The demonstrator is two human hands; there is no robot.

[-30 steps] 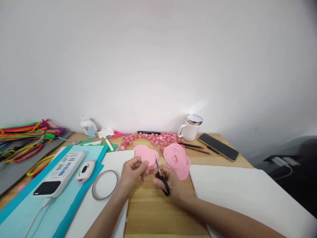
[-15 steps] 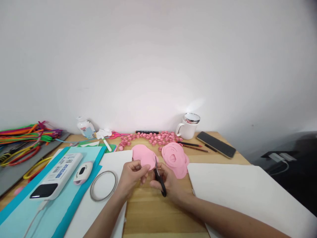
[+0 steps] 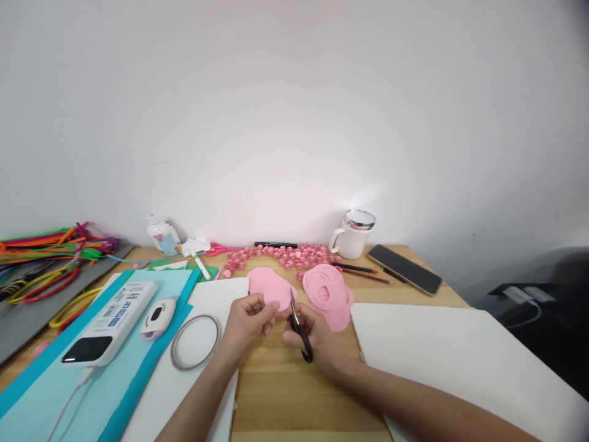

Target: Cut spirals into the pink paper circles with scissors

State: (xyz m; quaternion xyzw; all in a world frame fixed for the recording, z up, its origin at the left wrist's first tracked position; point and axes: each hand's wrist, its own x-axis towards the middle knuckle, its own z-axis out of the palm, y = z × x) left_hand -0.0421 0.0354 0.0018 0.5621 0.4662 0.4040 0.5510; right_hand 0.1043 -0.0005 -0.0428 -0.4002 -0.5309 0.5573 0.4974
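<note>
Between the thumb and fingers of my left hand is the edge of a round pink paper piece. My right hand is closed around black-handled scissors, whose blades point up and away at the right edge of that paper. Whether the blades bite into the paper is hard to tell. Just behind it lie other pink paper discs. To the right rests a pile of pink paper cut into spirals. Farther back are many small rolled pink paper pieces.
A white mug and a phone stand and lie at the back right, near pencils. White boards flank the hands. On the left are a tape roll, a power bank and colourful pipe cleaners.
The whole view has shifted slightly, so things appear a little farther right. Both hands keep nearly the same pose, still holding the paper and the scissors.
</note>
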